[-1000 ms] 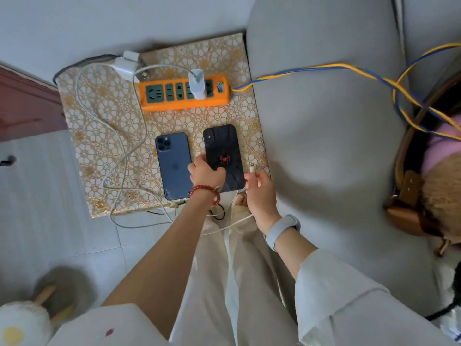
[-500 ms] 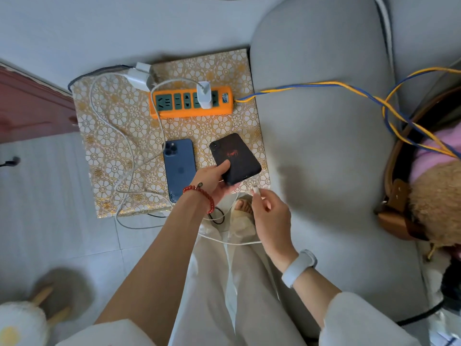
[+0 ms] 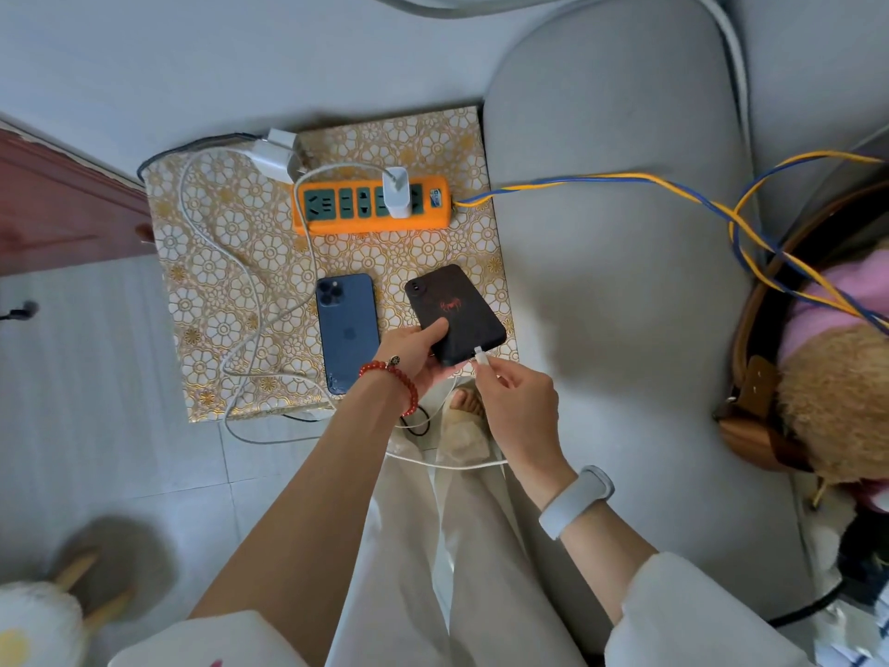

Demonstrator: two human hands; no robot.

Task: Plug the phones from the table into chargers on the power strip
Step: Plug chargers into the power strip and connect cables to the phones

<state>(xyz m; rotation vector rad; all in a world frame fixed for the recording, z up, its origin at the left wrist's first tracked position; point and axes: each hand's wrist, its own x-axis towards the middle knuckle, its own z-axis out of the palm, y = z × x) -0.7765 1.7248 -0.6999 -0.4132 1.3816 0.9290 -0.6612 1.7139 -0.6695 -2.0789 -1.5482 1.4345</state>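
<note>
Table (image 3: 231, 262) with a gold floral covering, seen from above, beside a grey sofa (image 3: 620, 262). Orange power strip (image 3: 373, 208) lies along the far side of the table; a white charger (image 3: 397, 194) is plugged into one of its right-hand sockets, and a blue-and-yellow cord (image 3: 601, 181) runs from the strip's right end across the sofa. A second white charger (image 3: 275, 158) lies loose at the far left corner of the table, not in any socket. Blue phone (image 3: 347, 324) lies face down on the table, apart from both hands. Black phone (image 3: 454, 312), with a red spider mark on its back, is tilted at the near right corner of the table; the left hand (image 3: 413, 351) grips its near end, thumb on the back. The right hand (image 3: 517, 397) pinches the white cable plug (image 3: 481, 354) between thumb and fingertips, the plug's tip touching the phone's bottom edge; whether it is seated in the port cannot be told at this angle. White cable (image 3: 447, 465) trails from the right hand across the person's lap, and further white cable loops over the left part of the table
</note>
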